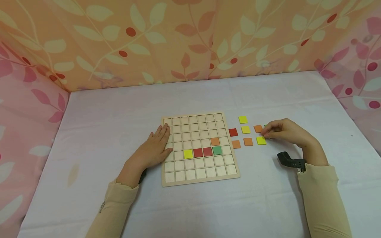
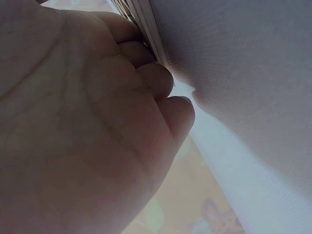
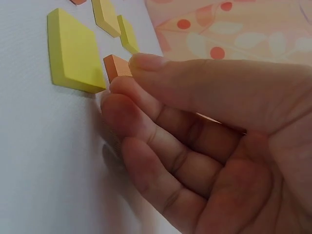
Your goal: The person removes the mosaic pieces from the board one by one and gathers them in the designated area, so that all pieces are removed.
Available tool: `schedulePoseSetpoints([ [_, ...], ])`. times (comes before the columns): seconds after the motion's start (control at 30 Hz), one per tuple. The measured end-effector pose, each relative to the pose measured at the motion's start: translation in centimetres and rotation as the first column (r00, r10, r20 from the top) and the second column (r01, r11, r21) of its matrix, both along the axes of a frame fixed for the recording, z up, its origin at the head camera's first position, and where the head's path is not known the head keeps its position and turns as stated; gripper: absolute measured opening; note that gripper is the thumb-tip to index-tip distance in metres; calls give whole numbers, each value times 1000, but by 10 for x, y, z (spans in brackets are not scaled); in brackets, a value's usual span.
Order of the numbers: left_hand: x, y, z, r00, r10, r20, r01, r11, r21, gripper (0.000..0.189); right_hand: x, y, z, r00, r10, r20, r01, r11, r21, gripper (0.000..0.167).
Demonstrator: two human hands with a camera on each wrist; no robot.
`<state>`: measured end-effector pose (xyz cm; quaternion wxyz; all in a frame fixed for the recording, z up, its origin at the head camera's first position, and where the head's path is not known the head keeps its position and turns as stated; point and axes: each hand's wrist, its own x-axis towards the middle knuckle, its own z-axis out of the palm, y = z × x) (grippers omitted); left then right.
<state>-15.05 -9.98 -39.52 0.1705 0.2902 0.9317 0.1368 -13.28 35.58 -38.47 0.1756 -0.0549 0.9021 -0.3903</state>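
Note:
A square wooden grid board (image 1: 200,181) lies on the table. One orange tile (image 1: 215,141), one yellow, two red and one green tile (image 1: 217,150) sit in its cells. My left hand (image 1: 153,147) rests on the board's left edge, fingers stretched out; the left wrist view shows its palm (image 2: 97,122) beside the board's side. Among the loose tiles at right is my right hand (image 1: 282,132), fingers bent, thumb and index tips slightly apart, holding no visible tile. Close to its fingertips lie an orange tile (image 1: 258,129), a yellow tile (image 3: 73,51) and a partly hidden green tile (image 1: 266,126).
Between the board and the right hand lie a red tile (image 1: 233,132), more yellow tiles (image 1: 243,119) and orange tiles (image 1: 248,141). A white cloth (image 1: 119,115) covers the table. Patterned curtains (image 1: 190,43) enclose the back and sides. A black device (image 1: 290,161) is at the right wrist.

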Motion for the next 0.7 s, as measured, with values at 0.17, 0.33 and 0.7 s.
schedulePoseSetpoints([
  [0.17,0,0,0,1000,3,2,-3,1000,1,72,0,0,1,1000,-3,5,3,1000,-16,15],
  [0.33,0,0,0,1000,7,1,-7,1000,5,72,0,0,2,1000,-3,10,3,999,-36,16],
  [0.7,0,0,-2,1000,10,3,-10,1000,3,72,0,-3,-3,999,21,32,-19,998,-67,19],
])
